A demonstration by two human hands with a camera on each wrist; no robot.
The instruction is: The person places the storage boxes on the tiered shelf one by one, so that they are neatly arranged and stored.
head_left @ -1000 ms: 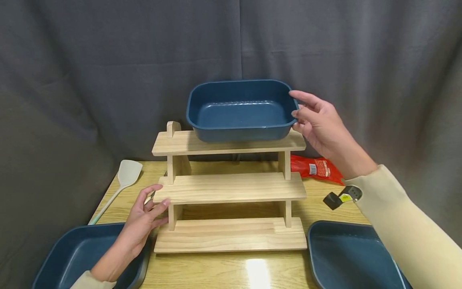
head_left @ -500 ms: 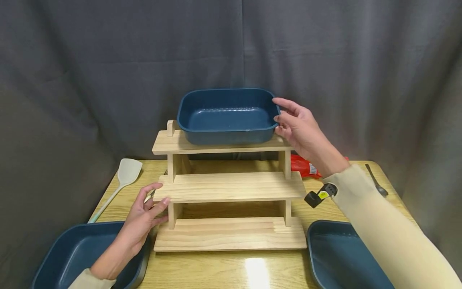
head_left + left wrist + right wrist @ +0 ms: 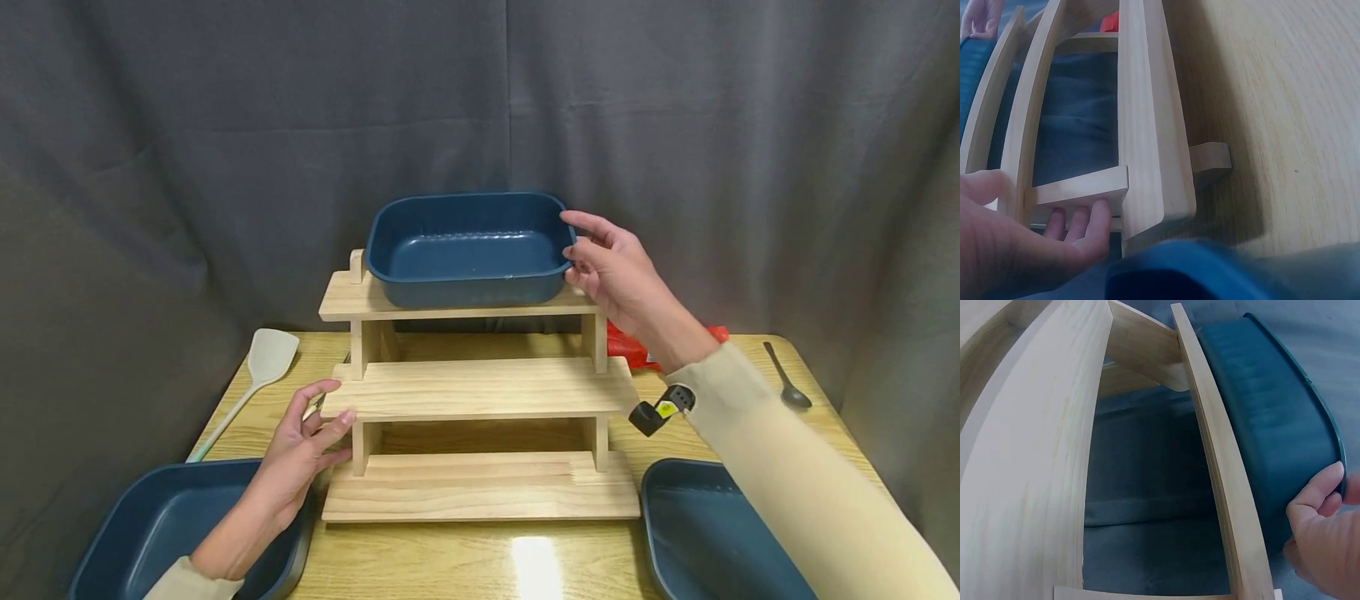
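Observation:
A deep blue plastic bin [image 3: 472, 292] sits on the top tier of a three-tier wooden shelf stand [image 3: 487, 390]. My right hand [image 3: 626, 279] pinches the bin's right rim, seen closer in the right wrist view, where the bin [image 3: 1266, 406] lies against the top board. With my left hand [image 3: 296, 454] I grip the left end of the middle shelf. In the left wrist view, the left hand [image 3: 1035, 244] has its thumb at the shelf edge and its fingertips against the side support.
Blue bins stand at the left [image 3: 161, 508] and right [image 3: 712, 517] of the stand. A pale spatula [image 3: 272, 357] lies at the left, a dark spoon [image 3: 787, 387] at the right. Behind the stand's right side is a red packet [image 3: 630, 346], partly hidden. A grey curtain [image 3: 480, 92] hangs behind.
The right hand and the bin have moved left and slightly down onto the top tier. The spoon at the right has come into view. My left hand keeps its hold on the shelf.

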